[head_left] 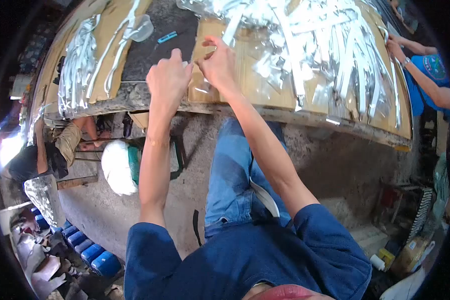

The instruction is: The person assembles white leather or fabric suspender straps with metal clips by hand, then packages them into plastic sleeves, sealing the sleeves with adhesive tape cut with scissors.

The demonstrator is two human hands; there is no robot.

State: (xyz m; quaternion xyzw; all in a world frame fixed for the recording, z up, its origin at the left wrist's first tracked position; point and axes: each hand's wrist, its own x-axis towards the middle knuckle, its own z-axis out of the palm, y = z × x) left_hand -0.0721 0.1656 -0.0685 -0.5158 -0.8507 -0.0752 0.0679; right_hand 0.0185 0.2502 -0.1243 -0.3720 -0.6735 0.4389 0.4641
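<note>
Above the near edge of the table (pixel 140 95), my left hand (pixel 169 77) is closed, its fingers curled, with a small pale bit showing at the fingertips; what it is, I cannot make out. Close beside it on the right, my right hand (pixel 219 62) has its fingers bent and partly apart, with thumb and index near the left fingertips. Cardboard (pixel 242 75) lies under my right hand. A light-blue cutter (pixel 167 37) rests on the dark surface beyond my left hand. Shiny silvery strips (pixel 352 60) are piled on the cardboard at the right.
More strips (pixel 78 65) lie on cardboard at the left. One person (pixel 435 75) in blue is at the table's right end, another (pixel 40 155) sits at the left. A white bundle (pixel 117 167) and blue containers (pixel 105 262) are on the floor.
</note>
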